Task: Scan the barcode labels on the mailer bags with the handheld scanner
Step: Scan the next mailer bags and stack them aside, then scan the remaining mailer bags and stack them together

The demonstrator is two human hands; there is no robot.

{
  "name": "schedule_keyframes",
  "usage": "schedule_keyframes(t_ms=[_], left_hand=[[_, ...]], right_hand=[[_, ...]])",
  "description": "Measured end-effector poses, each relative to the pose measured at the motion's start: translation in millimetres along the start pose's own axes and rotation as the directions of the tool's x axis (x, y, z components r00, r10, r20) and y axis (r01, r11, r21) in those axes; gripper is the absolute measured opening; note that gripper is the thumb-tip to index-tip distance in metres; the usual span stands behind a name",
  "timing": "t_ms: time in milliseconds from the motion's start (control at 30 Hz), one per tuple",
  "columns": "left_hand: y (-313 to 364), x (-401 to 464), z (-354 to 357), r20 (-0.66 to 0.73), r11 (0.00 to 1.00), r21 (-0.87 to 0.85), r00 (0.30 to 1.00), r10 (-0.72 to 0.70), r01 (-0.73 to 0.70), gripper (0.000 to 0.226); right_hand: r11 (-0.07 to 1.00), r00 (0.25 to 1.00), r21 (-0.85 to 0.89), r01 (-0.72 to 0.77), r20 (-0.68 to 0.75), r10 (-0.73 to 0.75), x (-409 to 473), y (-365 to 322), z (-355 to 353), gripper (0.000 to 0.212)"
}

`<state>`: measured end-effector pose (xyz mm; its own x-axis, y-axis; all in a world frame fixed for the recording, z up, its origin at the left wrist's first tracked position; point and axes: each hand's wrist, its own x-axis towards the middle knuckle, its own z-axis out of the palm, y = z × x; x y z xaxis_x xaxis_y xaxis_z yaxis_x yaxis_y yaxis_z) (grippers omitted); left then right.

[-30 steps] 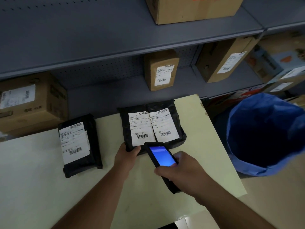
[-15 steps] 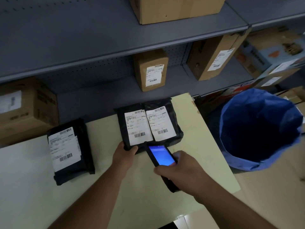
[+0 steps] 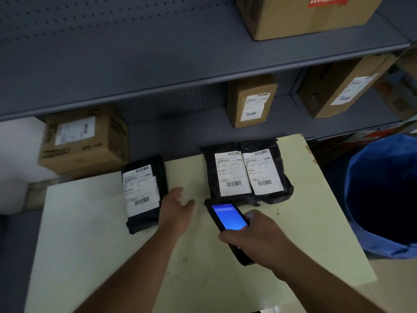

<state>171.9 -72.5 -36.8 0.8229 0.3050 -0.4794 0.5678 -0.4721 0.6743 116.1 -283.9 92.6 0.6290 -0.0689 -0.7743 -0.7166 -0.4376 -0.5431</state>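
Two black mailer bags [image 3: 247, 171] with white barcode labels lie side by side at the back of the pale table [image 3: 90, 256]. A third black mailer bag [image 3: 143, 193] lies to their left. My right hand [image 3: 259, 240] grips the handheld scanner [image 3: 228, 219], whose blue screen is lit; its front end points at the pair's near edge. My left hand [image 3: 177, 208] hovers open over the table between the single bag and the pair, close to the single bag's right edge, holding nothing.
Grey metal shelving [image 3: 180, 71] rises behind the table with several labelled cardboard boxes [image 3: 83, 141] on it. A bin lined with a blue bag [image 3: 383, 195] stands at the table's right side.
My left hand let go of the pair of mailer bags and moved left toward the single bag, fingers now apart. The scanner stays in my right hand. The camera view shifted left.
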Motion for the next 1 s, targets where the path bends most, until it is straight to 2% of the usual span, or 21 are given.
schedule_keyframes(t_ms=[100,267,367,533,733,900,1000], left_hand=[[-12.6,-0.3,-29.8,-0.073,1.000,0.021,0.997,0.010,-0.008,0.053],[-44.5,-0.7,-76.3,-0.278,0.989,0.135,0.960,-0.012,0.052,0.052],[-59.8,0.6,-94.4,-0.331,0.985,0.107,0.939,-0.092,0.134,0.060],[-79.0,4.0,-106.5,-0.286,0.973,-0.004,0.932,-0.222,0.230,0.075],[-82.6,13.9,-101.3,-0.152,0.941,-0.118,0.931,-0.332,0.316,0.089],[-79.4,26.9,-92.4,-0.093,0.924,-0.133,0.924,-0.371,0.358,0.084],[-75.7,32.7,-86.4,-0.081,0.913,-0.136,0.914,-0.398,0.386,0.094]], right_hand=[[1.000,1.000,-0.030,0.004,0.013,-0.003,-1.5,-10.4,17.7,0.049],[0.997,0.999,-0.072,0.020,0.048,-0.016,-4.7,-25.0,50.5,0.051],[0.994,0.998,-0.103,0.028,0.061,-0.022,-6.8,-30.7,66.8,0.052],[0.989,0.997,-0.143,0.028,0.079,-0.017,-6.9,-38.3,84.5,0.052],[0.986,0.998,-0.165,0.010,0.067,0.001,-3.8,-43.5,93.4,0.052],[0.986,0.998,-0.164,-0.023,0.050,0.032,-1.0,-40.9,95.9,0.051],[0.987,0.998,-0.158,-0.031,0.042,0.038,-0.2,-38.8,96.0,0.050]])
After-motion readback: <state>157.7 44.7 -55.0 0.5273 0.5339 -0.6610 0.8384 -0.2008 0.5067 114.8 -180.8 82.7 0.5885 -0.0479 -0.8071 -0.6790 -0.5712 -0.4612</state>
